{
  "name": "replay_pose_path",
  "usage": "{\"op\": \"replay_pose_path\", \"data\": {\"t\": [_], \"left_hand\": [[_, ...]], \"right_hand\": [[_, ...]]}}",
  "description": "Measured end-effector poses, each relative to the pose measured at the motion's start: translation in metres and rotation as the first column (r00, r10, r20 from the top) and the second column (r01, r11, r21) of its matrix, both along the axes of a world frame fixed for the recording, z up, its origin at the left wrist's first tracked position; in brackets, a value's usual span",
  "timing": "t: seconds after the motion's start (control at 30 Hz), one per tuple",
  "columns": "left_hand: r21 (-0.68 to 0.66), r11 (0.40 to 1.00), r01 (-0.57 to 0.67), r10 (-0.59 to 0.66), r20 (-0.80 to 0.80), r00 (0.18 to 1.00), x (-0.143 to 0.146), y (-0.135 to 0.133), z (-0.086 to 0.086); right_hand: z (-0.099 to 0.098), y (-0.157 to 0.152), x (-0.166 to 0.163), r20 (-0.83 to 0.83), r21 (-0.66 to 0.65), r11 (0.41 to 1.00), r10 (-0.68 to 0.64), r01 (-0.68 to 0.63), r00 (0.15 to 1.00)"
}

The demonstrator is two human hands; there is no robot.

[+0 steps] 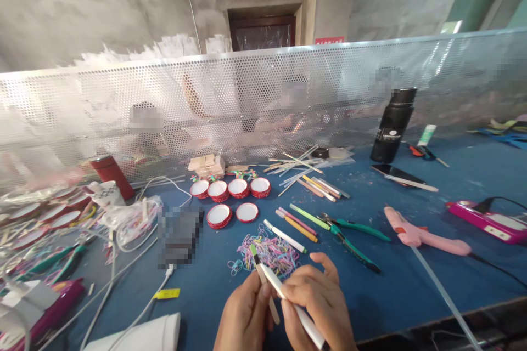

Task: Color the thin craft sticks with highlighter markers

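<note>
At the near edge of the blue table, my left hand pinches a wooden craft stick whose upper end is coloured green with a dark band below it. My right hand grips a white marker pen, its tip angled up to the stick near the dark band. Whether the tip touches the wood I cannot tell. Just beyond both hands lies a pile of pastel rubber bands. A white pen with a green end rests along the pile's right side.
Several red-rimmed round pieces stand beyond the pile. Coloured markers, green-handled pliers and a pink glue gun with a long glue stick lie to the right. A phone and cables lie left. A perforated metal screen bounds the back.
</note>
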State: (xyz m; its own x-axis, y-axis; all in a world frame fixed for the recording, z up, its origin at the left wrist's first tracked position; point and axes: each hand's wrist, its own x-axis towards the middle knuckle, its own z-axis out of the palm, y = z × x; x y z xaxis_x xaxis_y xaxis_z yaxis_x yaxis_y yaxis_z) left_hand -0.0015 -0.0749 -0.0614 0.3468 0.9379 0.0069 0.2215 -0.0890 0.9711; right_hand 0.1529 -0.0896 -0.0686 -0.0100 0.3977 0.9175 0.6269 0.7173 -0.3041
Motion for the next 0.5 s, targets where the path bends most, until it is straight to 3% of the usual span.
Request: {"op": "replay_pose_path", "data": {"t": [0.5], "left_hand": [[0.022, 1.0, -0.005, 0.005, 0.009, 1.0, 0.0004, 0.0, -0.0003]], "right_hand": [[0.0, -0.0005, 0.0016, 0.024, -0.018, 0.999, 0.037, -0.037, 0.999]]}}
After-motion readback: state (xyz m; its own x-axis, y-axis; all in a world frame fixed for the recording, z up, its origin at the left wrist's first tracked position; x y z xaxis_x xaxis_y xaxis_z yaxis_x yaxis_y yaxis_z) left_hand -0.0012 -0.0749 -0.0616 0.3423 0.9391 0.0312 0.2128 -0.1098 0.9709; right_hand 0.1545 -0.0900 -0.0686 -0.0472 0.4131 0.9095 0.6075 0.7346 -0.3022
